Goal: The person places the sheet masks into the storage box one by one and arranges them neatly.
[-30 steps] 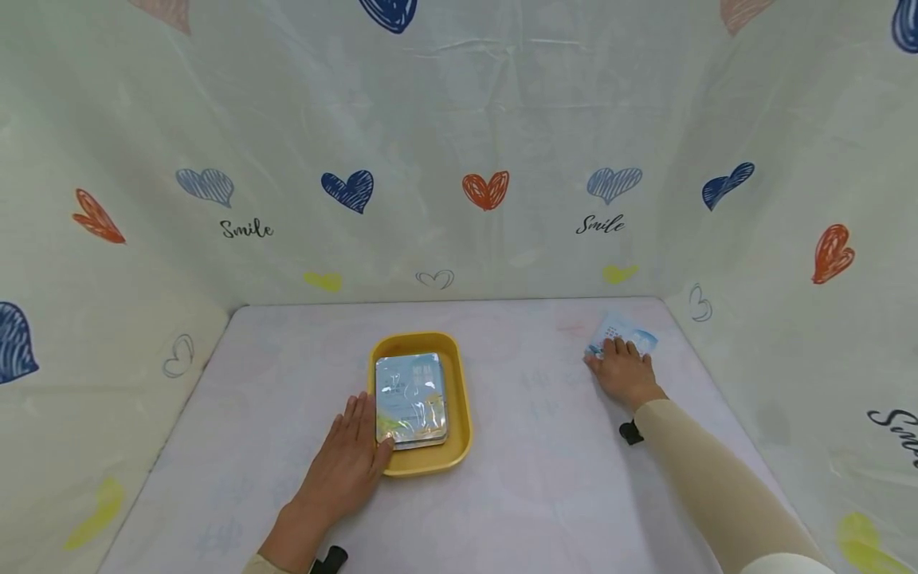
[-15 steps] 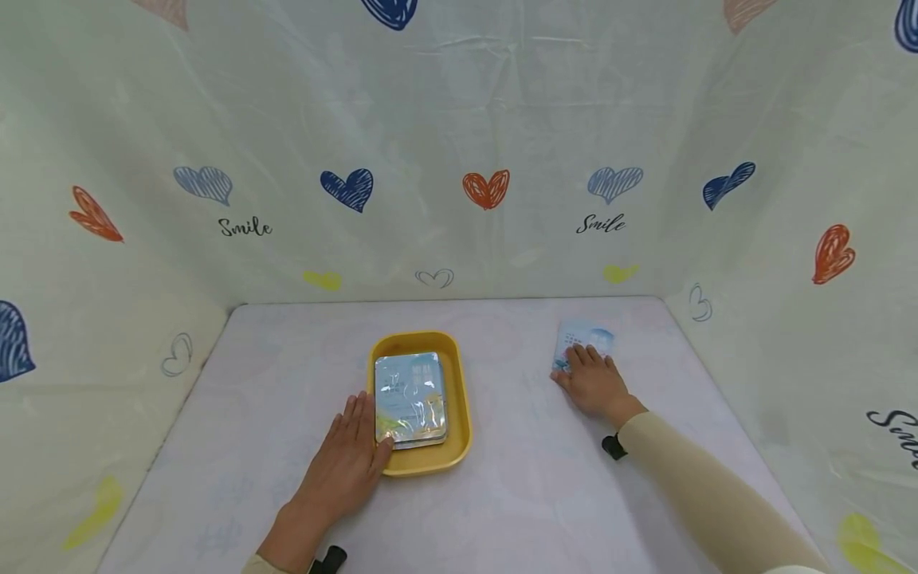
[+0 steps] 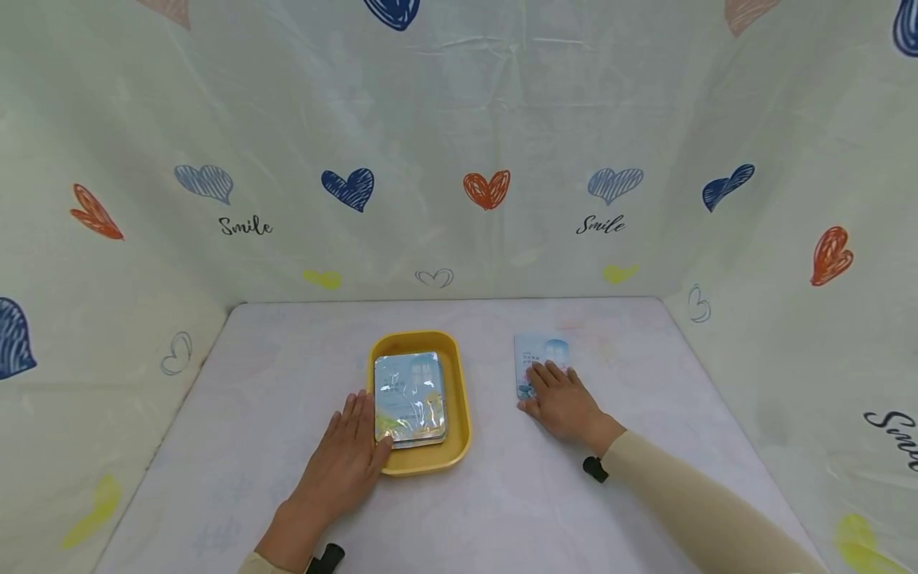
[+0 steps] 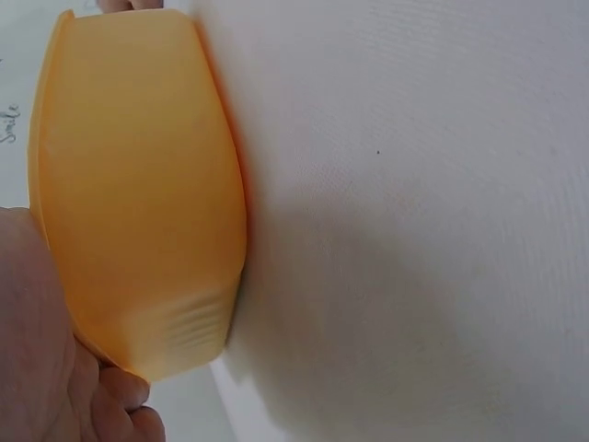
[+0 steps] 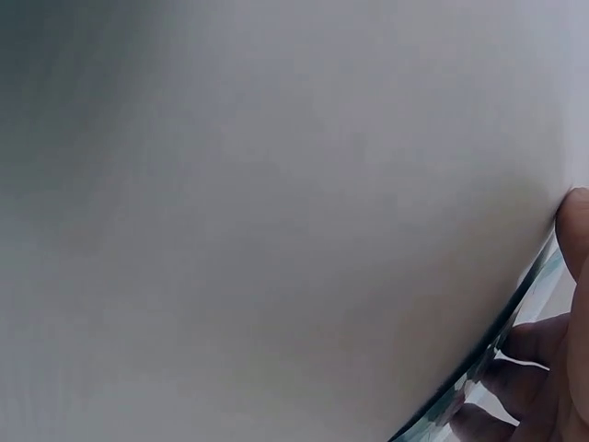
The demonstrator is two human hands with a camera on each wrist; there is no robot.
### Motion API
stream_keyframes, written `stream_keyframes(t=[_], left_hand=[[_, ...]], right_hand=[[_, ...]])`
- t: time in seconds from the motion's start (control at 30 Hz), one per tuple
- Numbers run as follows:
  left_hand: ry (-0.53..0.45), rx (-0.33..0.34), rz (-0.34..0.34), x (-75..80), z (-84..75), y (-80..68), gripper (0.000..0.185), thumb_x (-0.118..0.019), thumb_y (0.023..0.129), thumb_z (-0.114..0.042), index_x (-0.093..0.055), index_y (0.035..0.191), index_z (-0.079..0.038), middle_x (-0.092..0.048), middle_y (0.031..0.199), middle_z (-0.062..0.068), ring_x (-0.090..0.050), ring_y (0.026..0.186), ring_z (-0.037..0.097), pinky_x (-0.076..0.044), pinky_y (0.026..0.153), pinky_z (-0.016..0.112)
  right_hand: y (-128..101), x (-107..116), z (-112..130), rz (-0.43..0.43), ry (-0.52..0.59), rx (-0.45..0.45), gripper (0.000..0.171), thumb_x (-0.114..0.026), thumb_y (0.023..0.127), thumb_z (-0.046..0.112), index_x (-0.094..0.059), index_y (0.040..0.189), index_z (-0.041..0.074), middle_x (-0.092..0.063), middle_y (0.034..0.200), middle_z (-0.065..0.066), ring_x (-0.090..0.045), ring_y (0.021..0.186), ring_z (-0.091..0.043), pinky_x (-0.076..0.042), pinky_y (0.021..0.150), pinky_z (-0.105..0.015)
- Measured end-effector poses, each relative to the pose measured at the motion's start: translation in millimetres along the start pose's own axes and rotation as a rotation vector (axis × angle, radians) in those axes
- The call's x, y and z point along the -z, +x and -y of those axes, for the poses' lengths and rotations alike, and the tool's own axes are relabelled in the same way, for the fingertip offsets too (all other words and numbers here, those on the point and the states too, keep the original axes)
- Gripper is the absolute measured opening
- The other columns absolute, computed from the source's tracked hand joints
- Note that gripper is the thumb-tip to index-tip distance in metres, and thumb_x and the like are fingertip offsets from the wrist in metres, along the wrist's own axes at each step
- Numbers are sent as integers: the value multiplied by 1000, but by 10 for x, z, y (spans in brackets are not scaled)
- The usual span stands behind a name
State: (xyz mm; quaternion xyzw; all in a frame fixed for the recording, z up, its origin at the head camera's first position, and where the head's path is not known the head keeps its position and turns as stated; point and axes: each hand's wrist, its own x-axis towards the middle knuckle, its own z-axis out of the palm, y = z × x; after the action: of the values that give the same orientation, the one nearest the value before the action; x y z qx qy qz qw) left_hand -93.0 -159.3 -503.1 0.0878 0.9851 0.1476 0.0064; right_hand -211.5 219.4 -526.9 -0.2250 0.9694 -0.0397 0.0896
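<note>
**Packets on the desk: one stack trayed, one sachet out**

Seen from the head cam, L to R: the left hand (image 3: pixel 344 466) lies flat on the desk (image 3: pixel 502 510), fingers straight, its fingertips against the near-left corner of the yellow tray (image 3: pixel 459 399) and the stack inside; it grips nothing. The left wrist cam shows the tray's orange-yellow wall (image 4: pixel 138 212) close up, w/ part of the hand at its lower edge. In the tray sits a stack of pale-blue foil packets (image 3: pixel 410 396), lying flat & squared up, filling most of the floor.

Just right of the tray, apart from it, one more blue-and-white packet (image 3: pixel 538 355) lies flat on the desk. The right hand (image 3: pixel 562 402) presses down on its near half w/ straight, spread fingers, palm low; no pinch, no curl visible. The right wrist cam catches only a shiny packet edge (image 5: pixel 479 373) under the fingers (image 5: pixel 575 230) and bare desk beyond.

Progress, as a judgement: most of the job looks done, since the stack is already in the tray. What's left appears to be this last loose packet, which is near the tray but not in it and not lifted. No other loose packets show on the desk. Heart-print sheeting (image 3: pixel 488 191) w/ "Smile" lettering walls in three sides.
</note>
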Motion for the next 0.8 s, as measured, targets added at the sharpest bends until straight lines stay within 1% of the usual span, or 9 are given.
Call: stream_keyframes(t=[0.1, 0.23, 0.37, 0.5, 0.57, 0.67, 0.8], left_hand=[[1, -10, 2, 5, 13, 8, 78, -50, 111, -40, -21, 163, 11, -26, 170, 29, -21, 160, 44, -25, 127, 63], [9, -3, 24, 11, 35, 24, 80, -50, 111, -42, -18, 164, 9, -23, 171, 27, -18, 161, 43, -24, 128, 62], [27, -6, 45, 15, 62, 46, 82, -50, 110, -43, -16, 165, 8, -21, 173, 26, -18, 162, 43, -24, 128, 62], [28, -46, 22, 18, 90, 64, 80, -50, 111, -42, -19, 164, 8, -23, 172, 26, -21, 161, 43, -25, 128, 62], [28, -62, 10, 19, 97, 68, 79, -50, 111, -42, -21, 164, 9, -24, 172, 26, -21, 161, 43, -26, 128, 62], [28, -68, 6, 18, 104, 73, 79, -49, 111, -42, -21, 164, 8, -24, 172, 26, -21, 161, 43, -26, 128, 62], [21, -58, 9, 19, 100, 73, 79, -50, 111, -42, -20, 164, 8, -24, 172, 25, -21, 161, 42, -25, 128, 61]], right_hand=[[-33, -8, 88, 10, -8, 15, 75, -49, 110, 52, -37, 162, 1, -35, 170, -19, -28, 159, -43, -24, 124, -71], [-65, -17, 163, 1, -19, 43, 76, -48, 109, 56, -39, 162, 3, -36, 170, -17, -30, 159, -42, -26, 122, -73], [-64, 3, 163, -60, -41, 77, 75, -52, 108, 56, -42, 160, 3, -41, 166, -17, -38, 154, -42, -30, 119, -74], [25, 44, 6, -168, -84, 94, 72, -56, 107, 53, -47, 155, 1, -51, 158, -19, -49, 145, -41, -40, 116, -68], [88, 80, -117, -201, -92, 84, 71, -58, 106, 53, -48, 153, -1, -53, 154, -20, -52, 142, -41, -43, 114, -65], [184, 143, -302, -211, -87, 43, 77, -63, 102, 56, -49, 152, -1, -54, 152, -21, -51, 140, -43, -45, 113, -63], [301, 203, -489, -188, -115, -3, 87, -66, 96, 65, -48, 154, 2, -52, 153, -20, -47, 141, -44, -41, 115, -64]])
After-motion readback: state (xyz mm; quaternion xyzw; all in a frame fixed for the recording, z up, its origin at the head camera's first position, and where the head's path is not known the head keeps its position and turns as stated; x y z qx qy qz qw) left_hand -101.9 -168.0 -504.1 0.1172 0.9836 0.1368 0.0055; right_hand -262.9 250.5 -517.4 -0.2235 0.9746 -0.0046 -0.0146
